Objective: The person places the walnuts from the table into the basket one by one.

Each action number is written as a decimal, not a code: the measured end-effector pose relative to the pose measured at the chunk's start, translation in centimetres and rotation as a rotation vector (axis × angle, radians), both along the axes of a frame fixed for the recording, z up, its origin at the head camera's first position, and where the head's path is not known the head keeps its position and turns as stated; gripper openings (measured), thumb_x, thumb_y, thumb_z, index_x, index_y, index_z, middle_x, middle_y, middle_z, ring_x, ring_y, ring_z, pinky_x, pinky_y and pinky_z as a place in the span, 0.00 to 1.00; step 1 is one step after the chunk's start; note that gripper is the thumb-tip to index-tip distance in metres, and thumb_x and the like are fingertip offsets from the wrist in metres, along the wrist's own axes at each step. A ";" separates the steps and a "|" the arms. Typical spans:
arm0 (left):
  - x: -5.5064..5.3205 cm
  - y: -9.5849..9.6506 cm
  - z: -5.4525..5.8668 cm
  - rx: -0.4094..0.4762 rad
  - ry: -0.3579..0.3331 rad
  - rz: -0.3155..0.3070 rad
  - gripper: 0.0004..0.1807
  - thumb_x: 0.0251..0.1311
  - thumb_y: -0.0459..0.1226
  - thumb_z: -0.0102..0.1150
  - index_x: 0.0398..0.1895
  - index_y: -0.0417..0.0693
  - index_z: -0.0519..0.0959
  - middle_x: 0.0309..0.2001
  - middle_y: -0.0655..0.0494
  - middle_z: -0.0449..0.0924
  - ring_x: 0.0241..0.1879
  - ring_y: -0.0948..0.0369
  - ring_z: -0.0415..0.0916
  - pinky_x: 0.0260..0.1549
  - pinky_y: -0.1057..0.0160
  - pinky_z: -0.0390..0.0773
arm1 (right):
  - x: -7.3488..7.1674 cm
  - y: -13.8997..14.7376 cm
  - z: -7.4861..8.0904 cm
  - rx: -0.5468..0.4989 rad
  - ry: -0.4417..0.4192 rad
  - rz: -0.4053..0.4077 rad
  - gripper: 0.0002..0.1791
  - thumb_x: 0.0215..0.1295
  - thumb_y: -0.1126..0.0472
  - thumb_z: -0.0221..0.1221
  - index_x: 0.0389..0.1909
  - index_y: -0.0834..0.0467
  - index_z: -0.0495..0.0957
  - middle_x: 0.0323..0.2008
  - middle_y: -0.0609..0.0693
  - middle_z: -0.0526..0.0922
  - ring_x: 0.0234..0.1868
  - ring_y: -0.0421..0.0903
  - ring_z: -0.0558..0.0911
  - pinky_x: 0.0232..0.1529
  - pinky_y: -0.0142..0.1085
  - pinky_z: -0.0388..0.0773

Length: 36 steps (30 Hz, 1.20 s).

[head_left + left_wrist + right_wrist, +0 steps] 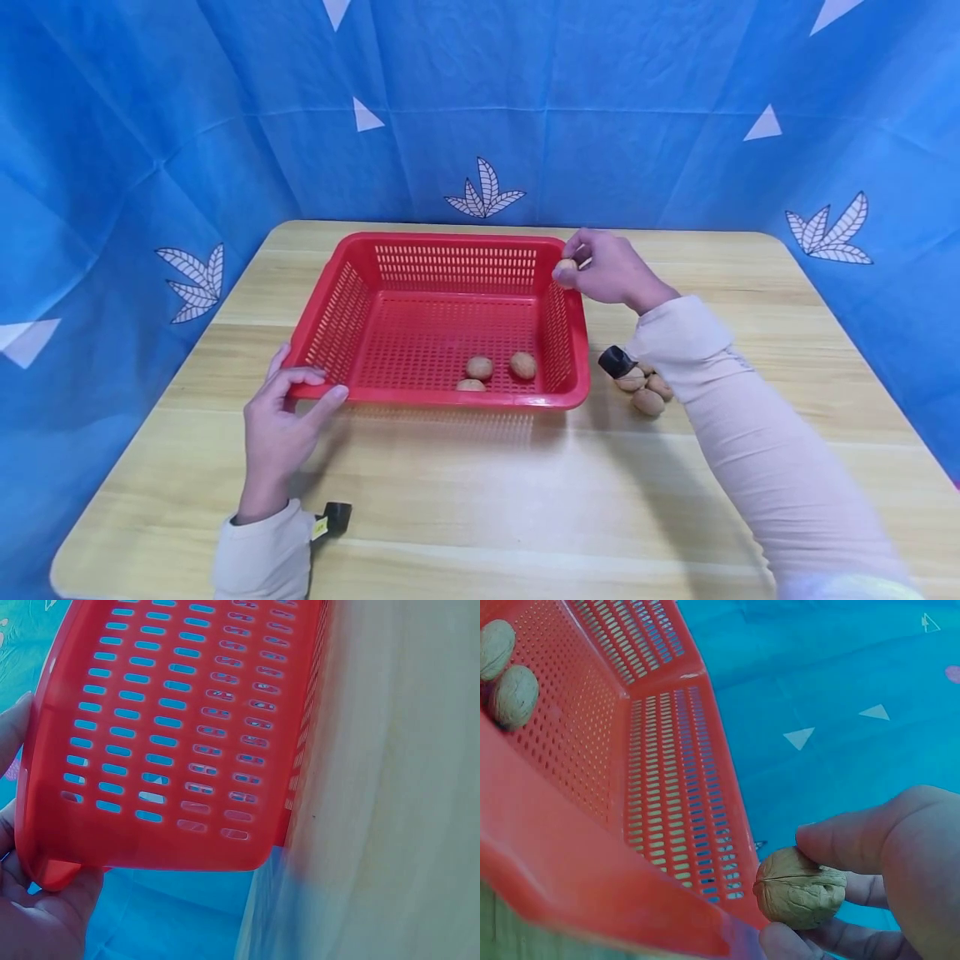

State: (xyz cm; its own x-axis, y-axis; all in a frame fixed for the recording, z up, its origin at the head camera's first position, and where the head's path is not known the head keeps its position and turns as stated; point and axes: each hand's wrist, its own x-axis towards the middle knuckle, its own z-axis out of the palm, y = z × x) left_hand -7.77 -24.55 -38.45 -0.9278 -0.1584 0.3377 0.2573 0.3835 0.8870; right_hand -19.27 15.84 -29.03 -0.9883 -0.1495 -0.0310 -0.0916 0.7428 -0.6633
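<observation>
A red perforated plastic basket (450, 396) stands on the table. At its near left corner my left hand (279, 429) grips the rim, with the thumb on the near side and fingers over the edge. The left wrist view shows the fingers at the rim's corner lip. My right hand (613, 268) pinches a walnut (799, 891) between thumb and fingers, at the basket's far right corner by the rim. Inside the basket lie three walnuts (522, 365), near its front right part.
Several more walnuts (648, 402) lie in a pile on the wooden table (465, 517), right of the basket and partly hidden by my right sleeve. A blue patterned cloth (600, 108) hangs behind the table and at its sides.
</observation>
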 end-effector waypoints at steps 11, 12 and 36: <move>0.3 -0.1 0.1 0.003 0.007 -0.019 0.13 0.51 0.26 0.70 0.35 0.31 0.75 0.48 0.44 0.76 0.69 0.57 0.54 0.49 0.73 0.73 | -0.4 -1.9 -0.7 -0.007 0.008 0.052 0.14 0.61 0.58 0.64 0.42 0.61 0.74 0.43 0.56 0.80 0.42 0.52 0.76 0.41 0.44 0.76; 0.3 -0.1 0.2 0.005 0.010 -0.024 0.12 0.51 0.26 0.70 0.35 0.31 0.75 0.47 0.44 0.76 0.70 0.57 0.54 0.50 0.73 0.73 | -0.4 -2.0 -0.7 -0.007 0.005 0.054 0.14 0.61 0.58 0.64 0.43 0.61 0.74 0.43 0.56 0.80 0.42 0.52 0.76 0.43 0.45 0.75; 0.0 0.1 0.3 0.035 0.001 -0.020 0.12 0.51 0.25 0.69 0.37 0.28 0.75 0.53 0.43 0.74 0.70 0.56 0.53 0.52 0.71 0.73 | -0.7 -3.4 -0.1 0.035 -0.034 0.056 0.18 0.64 0.56 0.63 0.49 0.62 0.74 0.45 0.57 0.79 0.46 0.53 0.77 0.49 0.46 0.77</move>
